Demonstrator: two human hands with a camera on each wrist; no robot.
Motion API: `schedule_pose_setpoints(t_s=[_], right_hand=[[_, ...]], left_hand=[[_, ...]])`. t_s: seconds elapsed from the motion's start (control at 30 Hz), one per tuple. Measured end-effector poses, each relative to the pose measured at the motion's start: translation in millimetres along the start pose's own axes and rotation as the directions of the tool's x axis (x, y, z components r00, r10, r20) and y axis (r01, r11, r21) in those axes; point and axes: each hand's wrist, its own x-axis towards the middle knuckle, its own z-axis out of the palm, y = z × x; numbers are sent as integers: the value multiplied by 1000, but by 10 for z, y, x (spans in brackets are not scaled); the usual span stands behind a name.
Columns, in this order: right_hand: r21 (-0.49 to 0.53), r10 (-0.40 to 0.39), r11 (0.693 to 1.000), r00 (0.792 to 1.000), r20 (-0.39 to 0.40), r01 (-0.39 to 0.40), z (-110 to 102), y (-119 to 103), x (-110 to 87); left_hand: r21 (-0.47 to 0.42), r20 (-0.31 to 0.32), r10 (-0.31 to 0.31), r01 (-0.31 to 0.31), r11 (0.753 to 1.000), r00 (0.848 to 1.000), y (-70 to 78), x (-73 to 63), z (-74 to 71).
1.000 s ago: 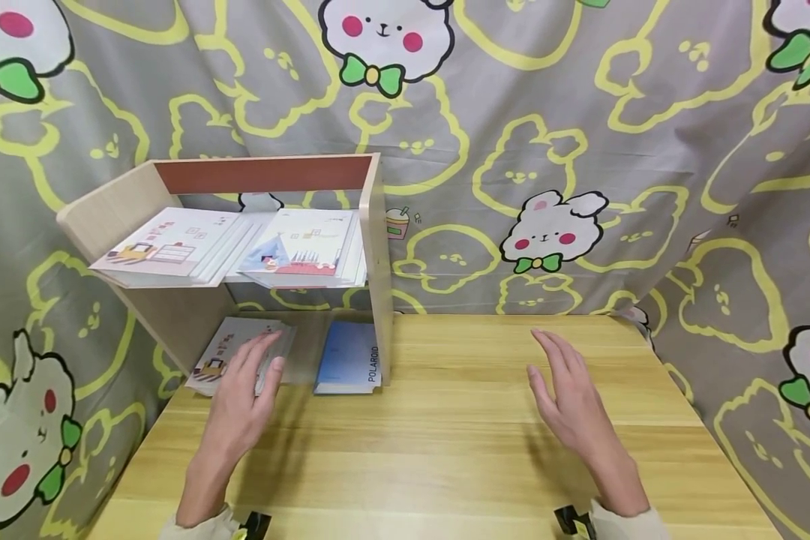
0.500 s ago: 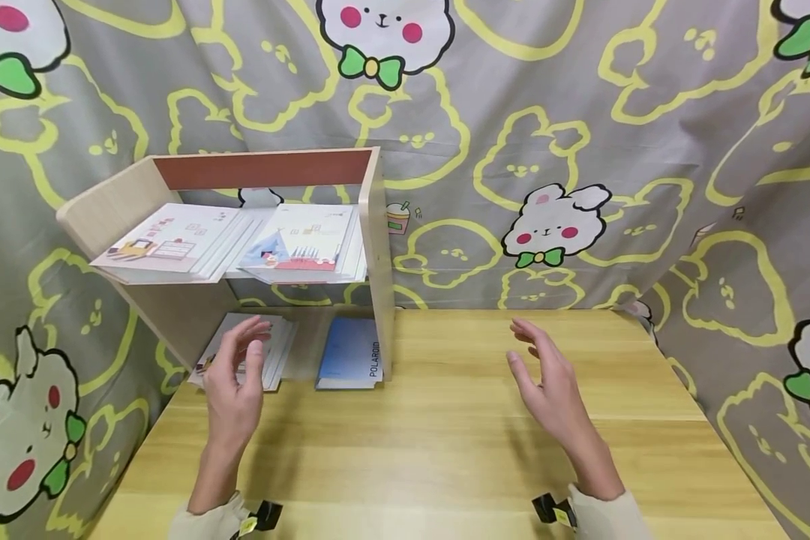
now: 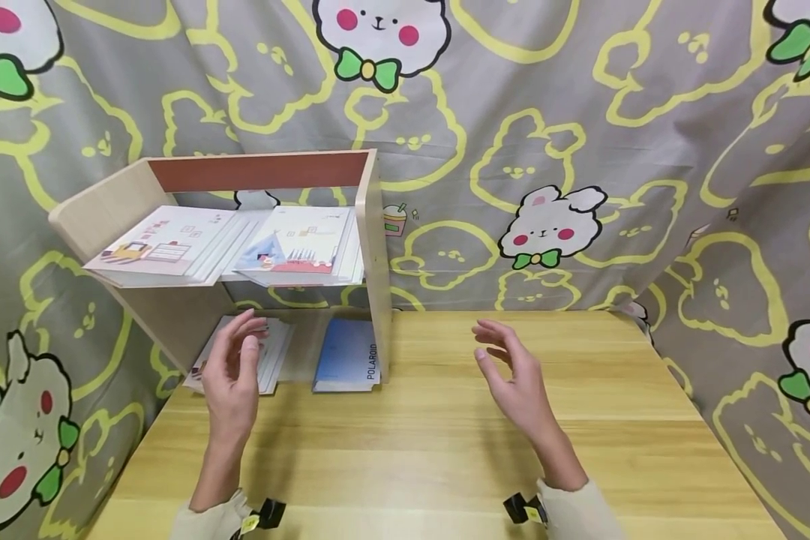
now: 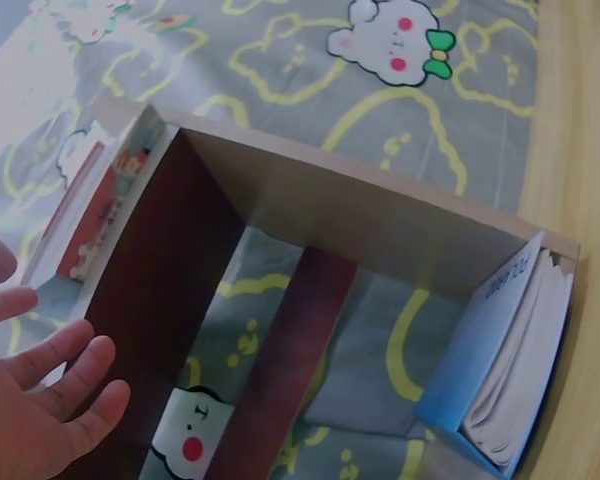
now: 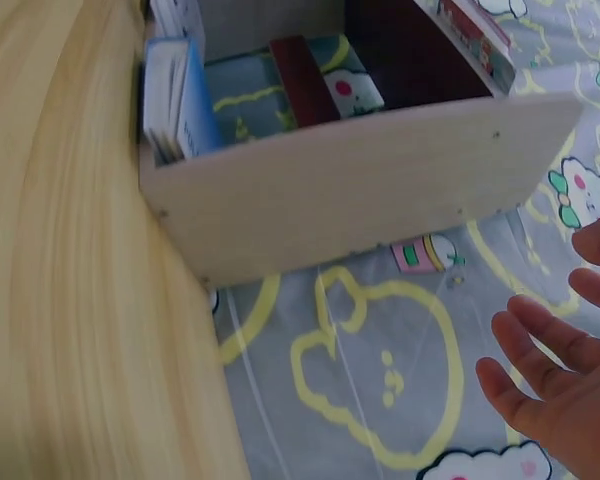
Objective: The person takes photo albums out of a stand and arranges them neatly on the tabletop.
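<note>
My left hand (image 3: 232, 382) hovers in front of the lower compartment of a small wooden shelf (image 3: 376, 262), with loosely bent fingers and nothing in its grasp. Behind it lies a stack of white books (image 3: 275, 352), partly hidden by the hand. To the right in that compartment sits a blue book marked POLAROID (image 3: 346, 356); its pages face the left wrist camera. On the upper board rest two piles of thin books, a left pile (image 3: 169, 244) and a right pile (image 3: 304, 240). My right hand (image 3: 520, 379) is over the table, right of the shelf, fingers relaxed, holding nothing.
The shelf stands at the back left of a wood-grain table (image 3: 445, 450). A grey patterned curtain (image 3: 445, 135) hangs behind the table and along both sides. Small black devices, one a wrist camera (image 3: 270, 514), are strapped at both cuffs.
My right hand has moved left, toward the shelf. My left hand has shifted slightly left, its fingers more bent than before. The books and shelf stay in place.
</note>
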Motion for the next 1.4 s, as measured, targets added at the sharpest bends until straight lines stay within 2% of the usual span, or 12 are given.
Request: schedule_pose_setpoints(t_s=[0.1,0.23,0.33,0.43,0.67,0.87,1.13,1.4], right_hand=[[50,8,999,1000,14,-9,75,-57,40],[92,6,996,1000,28,-8,178,-98,110],[106,-1,994,1000,29,-2,261,-129,144],[124,-7,992,1000,25,3,333,-226,177],[166,0,986,1000,8,-2,415,-641,297],[191,-5,982,1000,16,1,511,-722,359],[217,20,976,1000,23,-24,622,-778,397],[237,-7,971,999,36,-2,735,-856,501]], left_hand=[[17,26,-11,11,1000,1000,-32,32,-30],[52,62,2,-5,999,998,-20,88,-44],[63,69,-2,-2,998,998,-4,120,-42],[64,57,-3,0,998,998,5,151,-32],[60,29,-20,18,998,999,-2,213,-12],[61,12,-10,9,998,1000,15,247,6],[91,-40,44,-40,995,998,-22,302,14],[198,-64,45,-31,980,997,-27,423,17]])
